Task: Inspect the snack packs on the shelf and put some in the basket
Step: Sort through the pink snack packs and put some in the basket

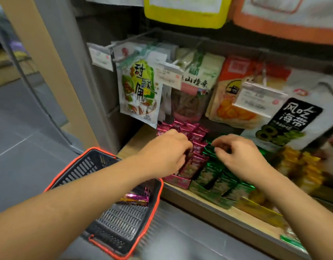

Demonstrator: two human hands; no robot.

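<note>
3 rows on shelf (136, 142): pink packs (198, 136), green packs (214, 178), yellow packs (302, 167). Left hand (164, 153) fingers curl round pink packs; right hand (239, 156) pinches green packs. 1 basket (122, 224) below-left of shelf, 2 loose packs (136, 198) inside.

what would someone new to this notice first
Two bare hands meet mid-frame over the wooden shelf: the left hand reaches into the pink snack packs, and the right hand pinches at the green snack packs beside them. Lower left, a black basket with a red rim holds a few packs, and big hanging bags fill the wall above.
</note>
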